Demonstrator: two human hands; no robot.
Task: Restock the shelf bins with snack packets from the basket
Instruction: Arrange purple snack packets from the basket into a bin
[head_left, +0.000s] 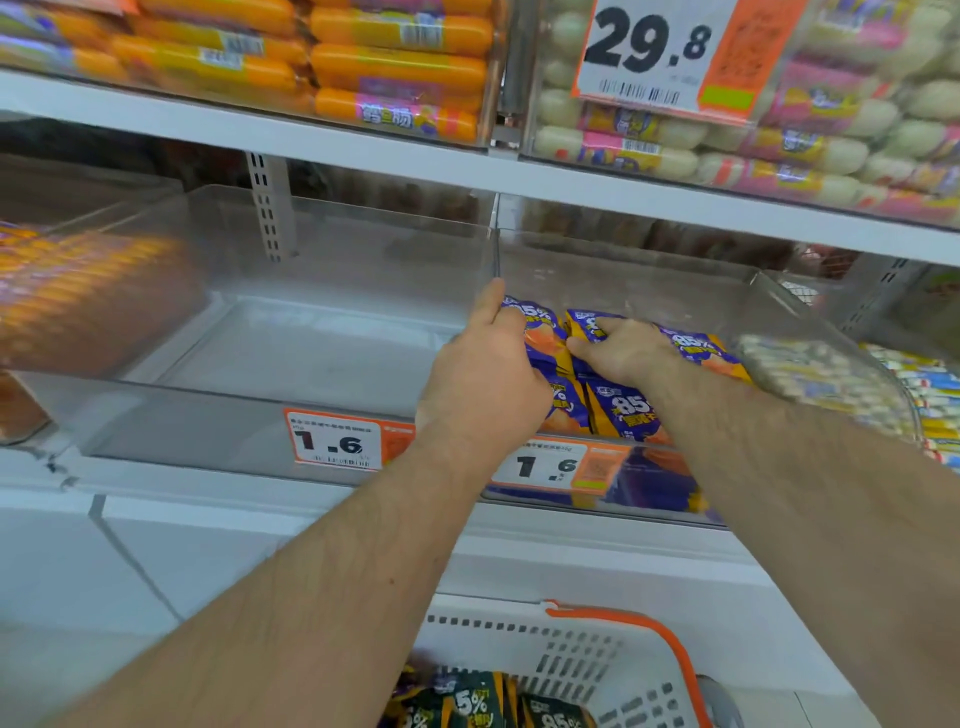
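Purple-and-orange foil snack packets (618, 410) stand bunched in the clear plastic shelf bin (810, 332) at three o'clock of centre. Left hand (483, 384) curls round their left side; right hand (628, 353) clasps their tops. At six o'clock, the white plastic basket with an orange handle (582, 654) carries more packets (483, 701).

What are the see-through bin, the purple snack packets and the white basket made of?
Bin: clear, glossy rigid plastic, probably acrylic; the shelf shows through it.
Purple snack packets: shiny printed plastic film, judging by the glare.
Basket: matte white moulded plastic with slotted walls.
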